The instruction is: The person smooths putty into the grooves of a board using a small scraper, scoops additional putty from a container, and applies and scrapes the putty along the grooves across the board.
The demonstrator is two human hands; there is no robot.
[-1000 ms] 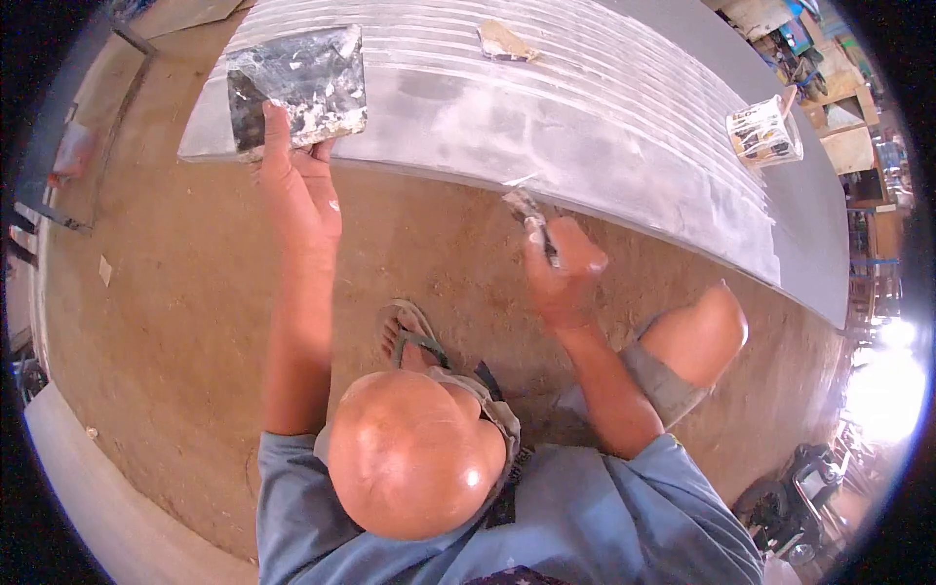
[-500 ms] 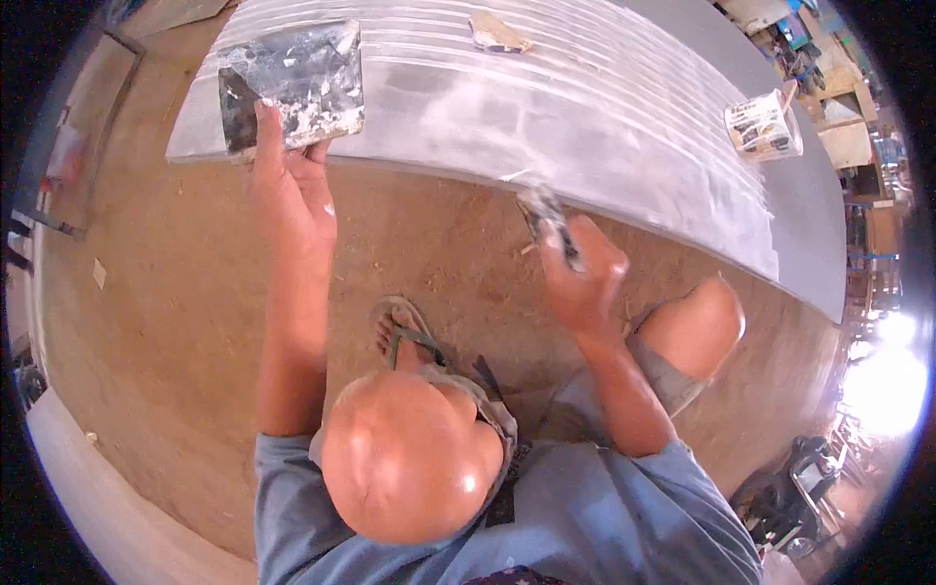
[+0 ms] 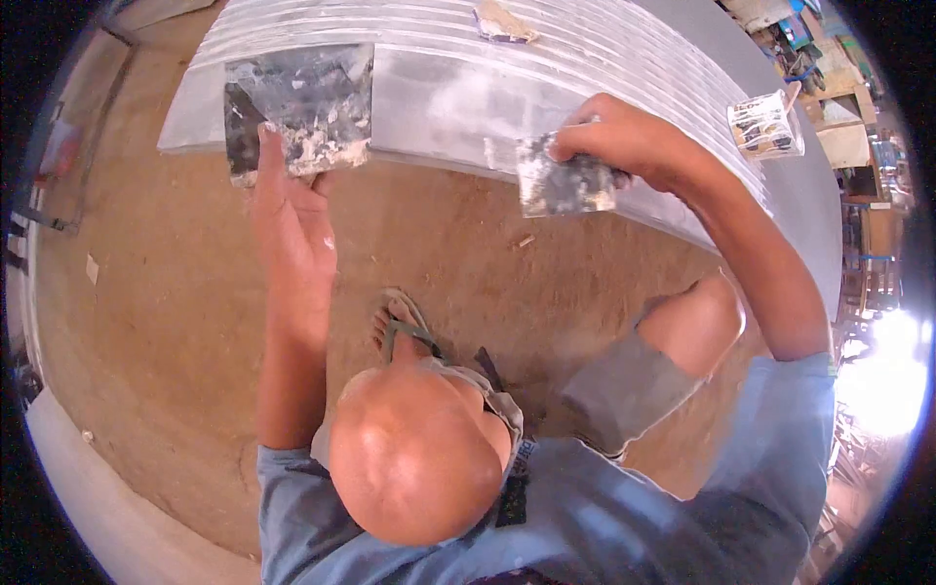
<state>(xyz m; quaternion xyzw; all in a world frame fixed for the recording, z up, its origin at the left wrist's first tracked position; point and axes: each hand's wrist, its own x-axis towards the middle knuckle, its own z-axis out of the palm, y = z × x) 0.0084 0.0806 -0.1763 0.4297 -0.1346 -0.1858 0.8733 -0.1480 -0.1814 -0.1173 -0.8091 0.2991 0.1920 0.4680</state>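
Note:
My left hand (image 3: 291, 210) holds up a square metal plate (image 3: 298, 105) smeared with white filler, gripping its near edge. My right hand (image 3: 624, 141) is closed on a putty knife (image 3: 565, 183), whose filler-coated blade hangs over the near edge of a long grey ribbed panel (image 3: 458, 93). The panel's surface shows white filler patches near the blade.
A scrap of filler-stained paper (image 3: 502, 21) lies on the panel's far side. A small tin (image 3: 763, 125) stands on the panel at the right. My sandalled foot (image 3: 402, 327) and bare knees rest on the brown dirt floor (image 3: 166, 292). Clutter and machinery sit at the right edge.
My right hand has risen from the panel's near edge and swung right and away, turning the putty knife broadside over the panel. The left hand and plate stayed almost still.

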